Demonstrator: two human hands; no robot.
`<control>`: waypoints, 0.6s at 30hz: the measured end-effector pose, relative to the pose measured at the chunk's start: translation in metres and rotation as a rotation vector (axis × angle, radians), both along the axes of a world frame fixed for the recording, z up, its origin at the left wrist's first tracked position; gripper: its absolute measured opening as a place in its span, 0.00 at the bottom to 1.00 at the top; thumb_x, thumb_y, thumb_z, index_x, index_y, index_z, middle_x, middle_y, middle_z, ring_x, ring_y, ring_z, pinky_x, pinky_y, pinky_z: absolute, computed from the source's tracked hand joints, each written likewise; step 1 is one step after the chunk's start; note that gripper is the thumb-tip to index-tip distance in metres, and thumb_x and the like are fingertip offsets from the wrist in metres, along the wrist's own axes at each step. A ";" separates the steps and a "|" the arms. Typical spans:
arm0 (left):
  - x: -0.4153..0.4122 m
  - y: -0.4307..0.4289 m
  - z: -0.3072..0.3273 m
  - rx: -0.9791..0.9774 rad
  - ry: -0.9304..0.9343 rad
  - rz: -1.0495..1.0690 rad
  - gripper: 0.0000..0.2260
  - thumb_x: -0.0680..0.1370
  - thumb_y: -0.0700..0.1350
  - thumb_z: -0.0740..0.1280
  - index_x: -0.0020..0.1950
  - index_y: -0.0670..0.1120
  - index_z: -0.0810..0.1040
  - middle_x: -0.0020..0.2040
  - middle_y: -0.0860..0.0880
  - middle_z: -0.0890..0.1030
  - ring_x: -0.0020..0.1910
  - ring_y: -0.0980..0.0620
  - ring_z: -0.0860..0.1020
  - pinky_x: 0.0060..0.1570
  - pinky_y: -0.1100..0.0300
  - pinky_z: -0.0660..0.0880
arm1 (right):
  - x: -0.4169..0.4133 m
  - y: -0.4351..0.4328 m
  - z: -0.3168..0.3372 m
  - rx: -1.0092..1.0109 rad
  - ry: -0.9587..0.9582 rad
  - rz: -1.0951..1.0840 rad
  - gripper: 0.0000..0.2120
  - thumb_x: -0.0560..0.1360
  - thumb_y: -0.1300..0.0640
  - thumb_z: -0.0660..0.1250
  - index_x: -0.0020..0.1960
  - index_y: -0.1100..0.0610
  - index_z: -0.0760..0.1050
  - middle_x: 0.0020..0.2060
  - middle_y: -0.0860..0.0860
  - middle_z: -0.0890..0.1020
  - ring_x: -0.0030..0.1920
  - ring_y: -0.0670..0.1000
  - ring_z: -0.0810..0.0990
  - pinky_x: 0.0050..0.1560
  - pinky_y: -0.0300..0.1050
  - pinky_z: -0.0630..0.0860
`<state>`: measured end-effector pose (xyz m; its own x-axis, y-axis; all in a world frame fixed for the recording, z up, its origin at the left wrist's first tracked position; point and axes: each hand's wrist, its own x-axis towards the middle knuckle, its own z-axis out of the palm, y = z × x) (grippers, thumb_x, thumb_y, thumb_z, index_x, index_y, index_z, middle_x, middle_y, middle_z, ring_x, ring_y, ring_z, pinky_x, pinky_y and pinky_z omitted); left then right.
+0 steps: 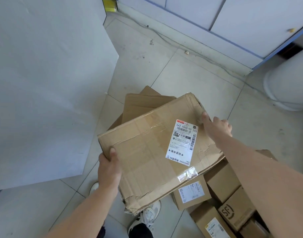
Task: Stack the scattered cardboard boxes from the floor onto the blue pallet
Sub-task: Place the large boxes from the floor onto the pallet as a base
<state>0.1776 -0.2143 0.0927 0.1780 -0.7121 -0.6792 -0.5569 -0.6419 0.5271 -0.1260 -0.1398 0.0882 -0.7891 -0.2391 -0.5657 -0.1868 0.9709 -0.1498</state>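
My left hand pinches the near-left edge of the big cardboard box, thumb on top, while my right hand curls over its far-right edge, holding it above the smaller boxes on the floor; the blue pallet is out of view. I'd keep both grips wide and the box level, since I expect the torn corners to buckle. It's soft, creased brown board, broad and flat, with shiny tape and a glossy white label.

Most of flat cardboard is hidden under big box, part of shoe too; small boxes are cut off by btm edge; label txt too small.
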 end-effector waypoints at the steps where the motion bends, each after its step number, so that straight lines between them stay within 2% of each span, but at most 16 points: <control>1: -0.001 -0.008 0.003 -0.014 -0.021 -0.043 0.23 0.82 0.58 0.51 0.69 0.44 0.65 0.61 0.42 0.75 0.57 0.41 0.74 0.53 0.51 0.71 | 0.002 0.006 0.001 0.002 -0.026 -0.015 0.38 0.75 0.30 0.45 0.69 0.56 0.68 0.67 0.58 0.66 0.70 0.60 0.59 0.66 0.61 0.65; 5: -0.005 -0.040 0.006 -0.047 -0.051 -0.124 0.23 0.81 0.59 0.52 0.66 0.42 0.66 0.55 0.42 0.75 0.50 0.43 0.73 0.53 0.48 0.72 | 0.014 0.030 -0.003 -0.050 -0.050 -0.072 0.35 0.75 0.30 0.51 0.67 0.55 0.71 0.65 0.59 0.68 0.68 0.61 0.62 0.65 0.57 0.66; 9: -0.009 -0.067 0.001 -0.039 -0.058 -0.153 0.23 0.81 0.59 0.53 0.65 0.42 0.65 0.52 0.43 0.72 0.49 0.44 0.70 0.52 0.50 0.70 | 0.029 0.040 -0.012 -0.107 0.043 -0.140 0.30 0.74 0.32 0.56 0.65 0.54 0.70 0.62 0.58 0.70 0.65 0.60 0.67 0.65 0.56 0.65; 12: -0.014 -0.080 -0.001 -0.049 -0.015 -0.172 0.22 0.82 0.58 0.52 0.67 0.43 0.66 0.55 0.44 0.71 0.52 0.45 0.70 0.53 0.51 0.67 | 0.035 0.045 -0.018 -0.262 -0.045 -0.293 0.30 0.75 0.34 0.56 0.64 0.57 0.67 0.58 0.56 0.74 0.59 0.59 0.74 0.59 0.55 0.71; 14: -0.018 -0.086 -0.002 -0.061 0.040 -0.196 0.22 0.82 0.58 0.51 0.69 0.45 0.65 0.60 0.45 0.72 0.56 0.46 0.70 0.55 0.52 0.66 | 0.041 0.048 -0.021 -0.294 -0.062 -0.305 0.29 0.77 0.35 0.53 0.67 0.57 0.64 0.58 0.56 0.76 0.58 0.60 0.75 0.58 0.55 0.72; 16: -0.023 -0.093 -0.003 -0.078 0.065 -0.238 0.22 0.82 0.58 0.50 0.71 0.46 0.64 0.66 0.46 0.71 0.62 0.45 0.70 0.59 0.52 0.66 | 0.048 0.051 -0.023 -0.287 -0.046 -0.277 0.29 0.78 0.36 0.50 0.73 0.51 0.60 0.64 0.59 0.73 0.63 0.61 0.72 0.63 0.57 0.69; 18: -0.029 -0.100 -0.002 -0.093 0.046 -0.288 0.22 0.83 0.56 0.50 0.72 0.46 0.62 0.66 0.45 0.71 0.63 0.43 0.70 0.60 0.51 0.67 | 0.052 0.054 -0.019 -0.286 -0.041 -0.290 0.28 0.79 0.37 0.48 0.76 0.44 0.54 0.68 0.60 0.69 0.67 0.62 0.69 0.65 0.57 0.65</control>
<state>0.1485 -0.3140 0.0907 -0.0695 -0.7880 -0.6118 -0.6828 -0.4095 0.6051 -0.0736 -0.0858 0.0689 -0.8252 -0.1621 -0.5410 0.1001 0.9008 -0.4226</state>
